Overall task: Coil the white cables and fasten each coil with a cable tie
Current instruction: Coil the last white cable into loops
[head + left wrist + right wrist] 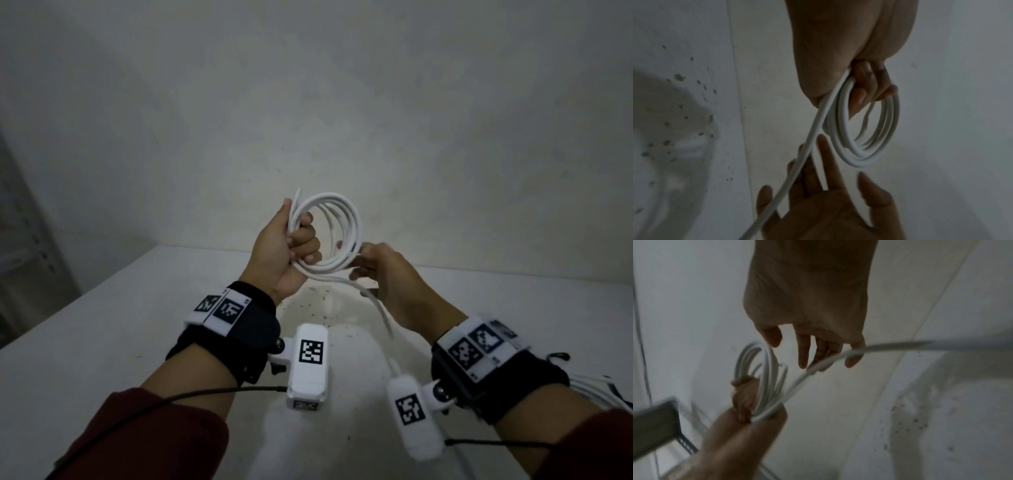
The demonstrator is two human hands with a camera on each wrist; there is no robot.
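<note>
- Head view: my left hand [289, 246] is clenched around a white cable coil [330, 236], held up above the white table [102, 342].
- Left wrist view: the coil's loops [865, 129] hang from my curled fingers [869, 84].
- Right wrist view: my right hand [807, 308], fingers spread and relaxed, lets the loose strand [830, 361] run across them beside the coil.

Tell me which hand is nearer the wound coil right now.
Left. The left hand grips the coil itself, fingers curled through its loops; the right hand sits just beside it, guiding the loose tail.
</note>
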